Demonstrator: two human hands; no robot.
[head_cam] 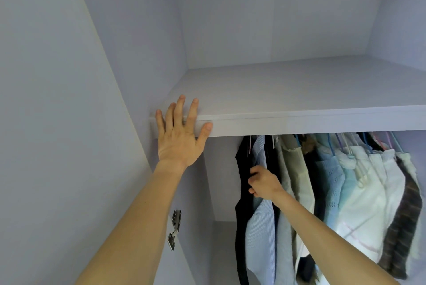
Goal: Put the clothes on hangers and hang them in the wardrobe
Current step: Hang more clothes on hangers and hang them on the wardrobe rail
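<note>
Below the wardrobe shelf [299,121] hang several garments on hangers. A dark garment [243,188] is leftmost, then a light blue striped shirt [260,238]. My right hand [262,185] grips the fabric where these two meet, fingers curled into the cloth. My left hand [179,132] rests flat with straight fingers on the front edge of the shelf at its left end. Further right hang grey, beige, pale blue knit [329,183], white [368,204] and brown plaid [401,227] clothes. The rail itself is hidden behind the shelf edge.
The shelf top is bare. The wardrobe's left side panel [57,123] stands close on the left, with a metal door hinge [175,227] on it. A gap of bare back wall [221,181] shows left of the dark garment.
</note>
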